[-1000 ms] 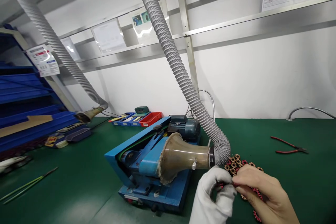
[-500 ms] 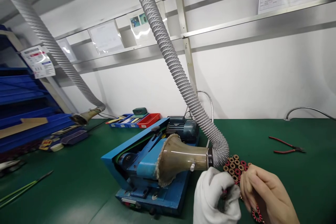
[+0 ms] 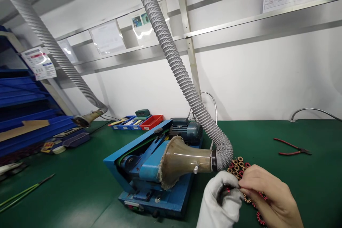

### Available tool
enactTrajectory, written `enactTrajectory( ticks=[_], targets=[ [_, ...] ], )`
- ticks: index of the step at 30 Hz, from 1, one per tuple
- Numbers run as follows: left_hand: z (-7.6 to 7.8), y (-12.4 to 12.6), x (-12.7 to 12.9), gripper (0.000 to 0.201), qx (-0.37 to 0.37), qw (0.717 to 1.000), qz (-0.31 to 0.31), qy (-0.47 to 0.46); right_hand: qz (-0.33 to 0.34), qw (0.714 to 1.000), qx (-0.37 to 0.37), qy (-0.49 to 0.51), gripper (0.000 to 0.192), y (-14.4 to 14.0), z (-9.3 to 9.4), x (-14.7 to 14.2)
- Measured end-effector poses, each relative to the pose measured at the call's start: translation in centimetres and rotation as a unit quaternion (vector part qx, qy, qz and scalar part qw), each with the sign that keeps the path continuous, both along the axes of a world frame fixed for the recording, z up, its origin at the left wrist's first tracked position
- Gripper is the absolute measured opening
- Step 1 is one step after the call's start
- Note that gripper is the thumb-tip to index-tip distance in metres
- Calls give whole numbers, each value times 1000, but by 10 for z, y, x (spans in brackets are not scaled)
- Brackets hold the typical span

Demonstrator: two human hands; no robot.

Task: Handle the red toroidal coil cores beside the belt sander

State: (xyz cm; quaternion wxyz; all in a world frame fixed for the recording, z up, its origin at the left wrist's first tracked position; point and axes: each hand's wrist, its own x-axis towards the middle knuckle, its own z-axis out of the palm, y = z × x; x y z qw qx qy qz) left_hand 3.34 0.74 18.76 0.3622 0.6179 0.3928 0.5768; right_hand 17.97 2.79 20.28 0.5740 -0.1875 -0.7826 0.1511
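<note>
The left hand [image 3: 219, 199], in a white cloth glove, and the bare right hand [image 3: 267, 194] meet at the bench's near edge, both pinched narrow on one small red wound coil [image 3: 229, 190] held between glove tips and right fingertips. It sits just in front of the loose pile of coils [image 3: 238, 166] on the green mat [image 3: 267, 139], right of the blue belt sander [image 3: 149, 164] w/ its extraction hood [image 3: 181, 162]. Judgement: grip should stay light, on the core not the winding (wire looks fine), keeping clear of the belt. Vs. 0.5 s ago, the right hand has moved in closer to the glove; the pliers [image 3: 292, 148] are unmoved.
</note>
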Motion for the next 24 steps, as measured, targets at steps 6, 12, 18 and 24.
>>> enactTrajectory(
  ticks=[6, 12, 18, 24],
  targets=[
    [1, -5, 5, 17, 276, 900, 224, 251, 48, 942, -328, 58, 32, -11, -9, -8],
    [-5, -5, 1, 16, 188, 955, 181, 142, 149, 897, -364, 202, 44, -10, -10, -9],
    [-10, 0, -3, 14, 53, 997, 62, 12, -6, 993, -75, 90, 16, -5, 3, -7],
    [2, -3, -5, 6, -14, 1000, 2, -8, 6, 997, -5, 71, 21, 1, 8, -6]
  ],
)
